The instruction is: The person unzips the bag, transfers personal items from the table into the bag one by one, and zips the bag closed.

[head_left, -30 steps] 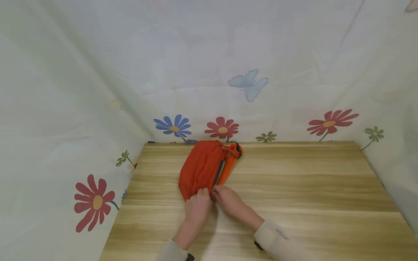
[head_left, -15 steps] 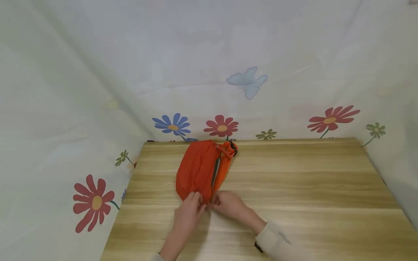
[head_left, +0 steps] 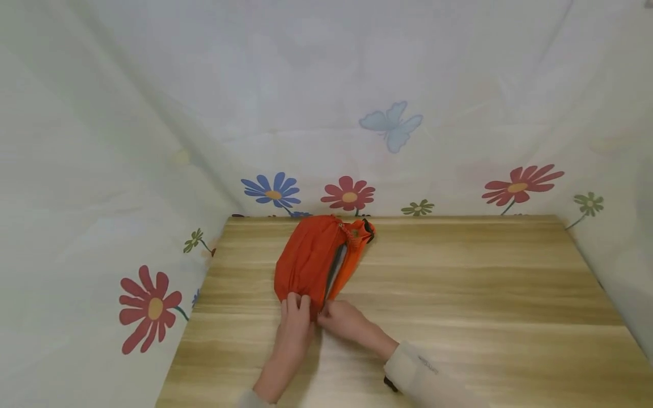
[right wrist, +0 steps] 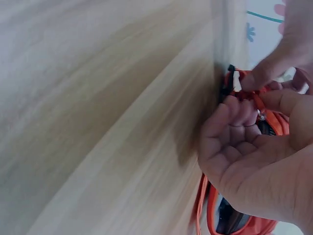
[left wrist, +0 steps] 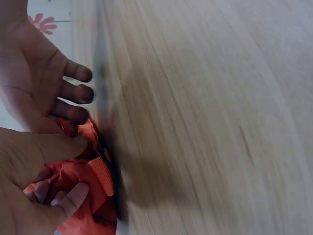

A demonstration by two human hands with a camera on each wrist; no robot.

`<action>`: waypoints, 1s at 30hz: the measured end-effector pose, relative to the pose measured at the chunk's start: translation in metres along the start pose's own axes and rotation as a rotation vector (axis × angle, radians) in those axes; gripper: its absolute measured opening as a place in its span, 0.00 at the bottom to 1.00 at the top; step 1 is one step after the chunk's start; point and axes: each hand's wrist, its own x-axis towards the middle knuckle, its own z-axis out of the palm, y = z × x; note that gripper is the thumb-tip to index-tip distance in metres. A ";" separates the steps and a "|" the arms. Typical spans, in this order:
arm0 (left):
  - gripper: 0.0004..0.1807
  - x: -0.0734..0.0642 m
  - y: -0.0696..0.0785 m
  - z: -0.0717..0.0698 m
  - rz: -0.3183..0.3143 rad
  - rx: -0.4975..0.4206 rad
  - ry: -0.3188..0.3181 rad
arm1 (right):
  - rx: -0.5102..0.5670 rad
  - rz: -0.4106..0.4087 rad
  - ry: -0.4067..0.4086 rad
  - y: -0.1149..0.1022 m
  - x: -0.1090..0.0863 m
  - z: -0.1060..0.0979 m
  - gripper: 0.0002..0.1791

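Observation:
A red-orange waist bag [head_left: 308,255] lies on the table, its zip side turned right and a slit with grey lining showing along it. At the bag's near end my left hand [head_left: 293,331] grips the fabric, with thumb and fingers bent over it. In the left wrist view an orange webbing strip [left wrist: 101,176] lies beside the thumb. Right next to it, my right hand [head_left: 349,324] pinches a small orange zipper pull [right wrist: 259,101] between thumb and forefinger. Part of the bag's dark inside shows below this hand in the right wrist view.
Wood-grain table [head_left: 459,283] extends to the right of the bag. A white cloth wall [head_left: 306,85] with printed flowers and a butterfly stands close behind and at both sides. A black buckle [head_left: 368,229] sits at the bag's far right corner.
Both hands have shifted slightly left and toward the person, the right staying by the zip. The bag has moved a little left, and the slit along its side reaches farther down.

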 end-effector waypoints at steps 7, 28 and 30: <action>0.22 0.008 -0.007 0.003 0.065 0.034 0.042 | 0.014 -0.035 0.057 0.003 0.007 0.010 0.12; 0.10 0.025 -0.005 -0.015 0.024 0.355 0.056 | -0.433 -0.320 0.090 -0.014 0.011 -0.062 0.07; 0.10 0.027 -0.003 -0.021 0.048 0.343 0.061 | -0.558 -0.360 0.130 -0.015 0.015 -0.075 0.06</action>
